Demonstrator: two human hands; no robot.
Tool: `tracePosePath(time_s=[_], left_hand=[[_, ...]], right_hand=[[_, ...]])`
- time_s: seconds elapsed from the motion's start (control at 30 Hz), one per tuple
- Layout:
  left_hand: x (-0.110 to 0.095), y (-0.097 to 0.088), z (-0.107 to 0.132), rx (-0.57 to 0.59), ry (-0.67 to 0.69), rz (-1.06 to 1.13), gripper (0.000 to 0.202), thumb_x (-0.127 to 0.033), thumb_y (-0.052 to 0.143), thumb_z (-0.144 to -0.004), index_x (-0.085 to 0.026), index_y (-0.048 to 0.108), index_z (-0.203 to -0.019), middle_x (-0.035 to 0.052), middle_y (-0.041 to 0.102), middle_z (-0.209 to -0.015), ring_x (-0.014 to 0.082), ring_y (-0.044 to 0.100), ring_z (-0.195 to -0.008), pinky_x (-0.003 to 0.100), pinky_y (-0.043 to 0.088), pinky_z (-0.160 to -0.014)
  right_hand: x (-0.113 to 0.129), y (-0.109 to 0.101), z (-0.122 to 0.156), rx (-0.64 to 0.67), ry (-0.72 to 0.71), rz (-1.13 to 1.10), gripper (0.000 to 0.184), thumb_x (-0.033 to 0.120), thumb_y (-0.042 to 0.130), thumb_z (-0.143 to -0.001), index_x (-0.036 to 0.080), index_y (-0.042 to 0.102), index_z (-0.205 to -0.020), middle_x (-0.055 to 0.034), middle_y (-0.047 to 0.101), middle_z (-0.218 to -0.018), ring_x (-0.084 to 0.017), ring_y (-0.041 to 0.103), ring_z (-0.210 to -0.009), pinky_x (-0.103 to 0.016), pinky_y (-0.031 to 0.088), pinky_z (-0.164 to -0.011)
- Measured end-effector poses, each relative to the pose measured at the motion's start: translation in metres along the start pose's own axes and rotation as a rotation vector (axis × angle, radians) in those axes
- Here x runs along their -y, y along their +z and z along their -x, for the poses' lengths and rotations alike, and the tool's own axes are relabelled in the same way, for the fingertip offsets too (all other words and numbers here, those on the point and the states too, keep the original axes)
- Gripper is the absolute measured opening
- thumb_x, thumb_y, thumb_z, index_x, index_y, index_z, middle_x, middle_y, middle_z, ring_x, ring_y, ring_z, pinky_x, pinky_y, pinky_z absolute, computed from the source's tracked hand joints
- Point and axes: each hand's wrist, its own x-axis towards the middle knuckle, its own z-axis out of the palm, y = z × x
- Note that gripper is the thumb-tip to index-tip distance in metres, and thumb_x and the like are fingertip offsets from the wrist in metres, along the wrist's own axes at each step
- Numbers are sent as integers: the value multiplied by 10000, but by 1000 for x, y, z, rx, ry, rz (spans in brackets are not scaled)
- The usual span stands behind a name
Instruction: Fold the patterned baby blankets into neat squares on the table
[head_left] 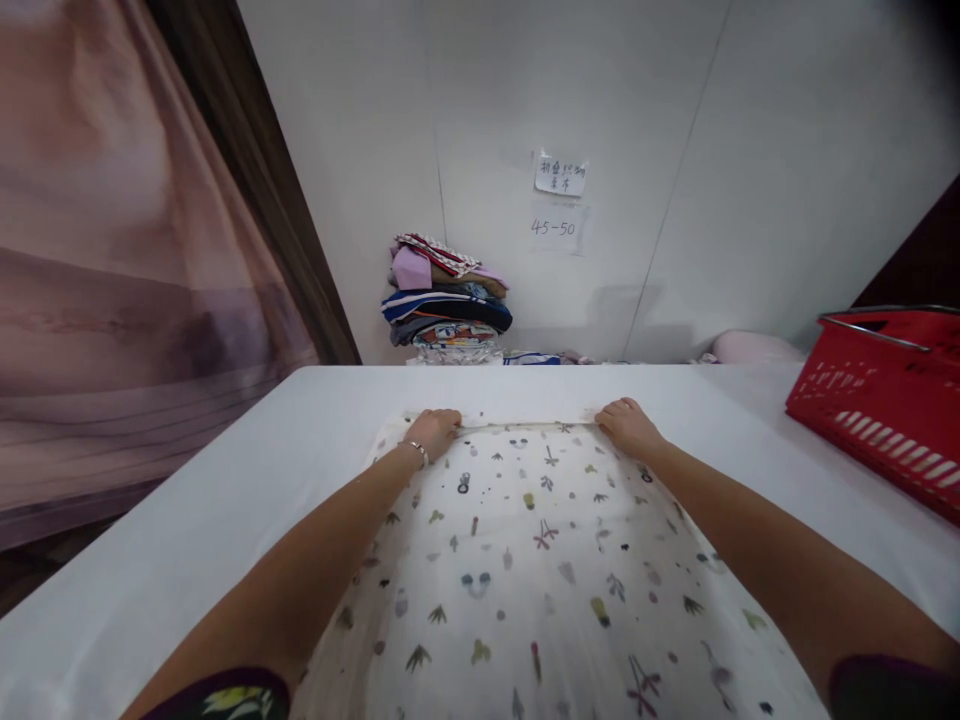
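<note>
A white cloth with small printed plants and figures (525, 560) lies spread flat on the white table (225, 480), reaching from near me to the table's middle. Both my arms stretch out over it. My left hand (433, 430), with a bracelet on its wrist, has its fingers curled closed on the cloth's far left edge. At the far right edge my right hand (626, 425) is likewise closed on the cloth. The far hem runs straight between the two hands.
A red plastic basket (877, 400) with a metal handle stands on the table's right side. A pile of folded clothes (446, 300) rests against the white wall behind the table. Two paper notes (559, 200) hang on the wall. A pinkish curtain (112, 250) fills the left.
</note>
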Motion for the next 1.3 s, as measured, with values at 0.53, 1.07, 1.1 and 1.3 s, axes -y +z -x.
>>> tracePosePath(time_s=[0.53, 1.07, 1.1, 1.3], left_hand=[[13, 8, -17, 66, -254, 9, 304, -326, 365, -852, -224, 570, -1052, 63, 607, -1143, 202, 534, -1066, 345, 383, -911], [26, -13, -36, 340, -230, -89, 509, -287, 549, -640, -202, 546, -1141, 104, 606, -1162, 243, 586, -1006, 311, 471, -796], [27, -15, -35, 341, -229, -96, 518, -279, 548, -641, -215, 533, -1155, 96, 620, -1140, 239, 598, -978, 320, 471, -797], [20, -43, -26, 343, -203, -163, 387, -216, 592, -604, -233, 631, -989, 90, 651, -1078, 263, 602, -965, 383, 454, -843]], right_hand=[[-20, 12, -34, 260, 435, -142, 357, 347, 354, -902, 215, 606, -1116, -108, 597, -1145, -229, 552, -1004, -308, 392, -753], [-41, 6, -49, 423, 328, -183, 303, 202, 571, -709, 158, 635, -1002, -125, 616, -1084, -242, 579, -939, -280, 427, -691], [-42, 4, -47, 419, 322, -188, 303, 196, 564, -707, 163, 630, -1001, -118, 622, -1063, -236, 583, -915, -278, 424, -676], [-45, -21, -34, 392, 278, -199, 333, 160, 560, -692, 196, 640, -1013, -90, 645, -996, -220, 590, -859, -271, 407, -648]])
